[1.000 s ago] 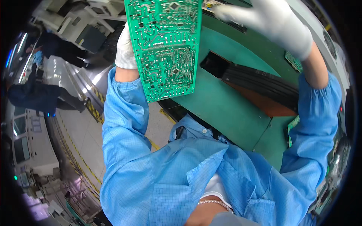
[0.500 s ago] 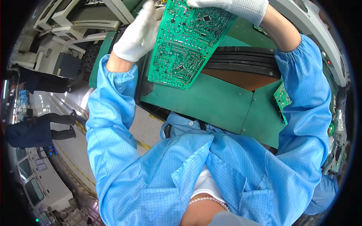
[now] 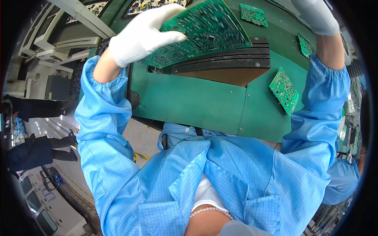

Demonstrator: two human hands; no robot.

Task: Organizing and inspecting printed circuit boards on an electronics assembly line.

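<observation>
My left hand (image 3: 141, 35), in a white glove, is closed on the near left part of a large green circuit board (image 3: 212, 33). The board is tilted and slightly blurred, densely covered with small parts, and it hangs over a black ridged fixture (image 3: 236, 59) on the green table (image 3: 197, 98). My right hand (image 3: 318, 16), also gloved, is away from that board at the upper right; its fingers are cut off by the picture's top edge. Below it lie two small green circuit boards, one beside the forearm (image 3: 304, 45) and one nearer to me (image 3: 284, 93).
Another small circuit board (image 3: 254, 15) lies at the far side of the table. Trays of electronic parts (image 3: 151, 5) stand at the back left, behind a pale metal frame (image 3: 83, 16). People in dark clothes (image 3: 29, 153) stand at the left; a person's blue sleeve (image 3: 339, 181) shows at the right.
My right hand has let go of the large board and moved right. The board has tilted and swung, now held by my left hand alone. More small boards have come into view.
</observation>
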